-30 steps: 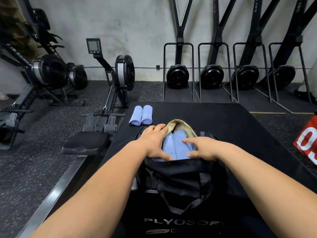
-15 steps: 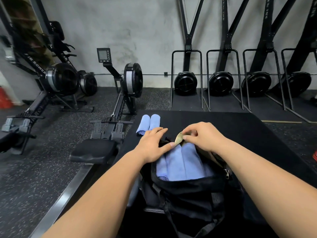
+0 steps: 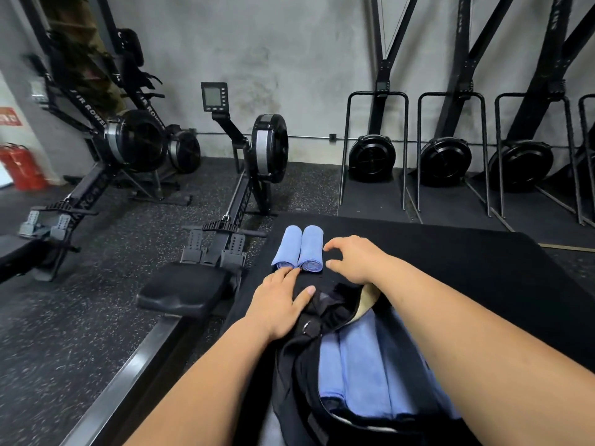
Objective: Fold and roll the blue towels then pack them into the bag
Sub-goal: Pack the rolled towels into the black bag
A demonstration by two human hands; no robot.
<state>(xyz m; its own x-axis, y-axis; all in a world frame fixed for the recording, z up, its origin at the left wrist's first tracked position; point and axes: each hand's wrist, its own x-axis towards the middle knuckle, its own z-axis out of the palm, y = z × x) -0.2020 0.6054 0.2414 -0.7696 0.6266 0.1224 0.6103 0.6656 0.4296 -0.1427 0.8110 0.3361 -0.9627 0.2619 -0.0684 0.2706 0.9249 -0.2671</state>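
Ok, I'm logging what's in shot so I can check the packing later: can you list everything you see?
rolled towels: two, blue, side by side on the platform beyond the bag
packed towels: count unclear, blue, inside the open bag
bag: one, black with tan lining, near side of the platform
platform: one, black, under bag and towels
rowing machines: at least two, black, on the floor to the left
upright machines: at least three, black, along the back wall
red tanks: count unclear, red, far left by the wall
left hand: open, on the bag's far edge, fingertips near the left roll
right hand: open, holding nothing, beside the right roll
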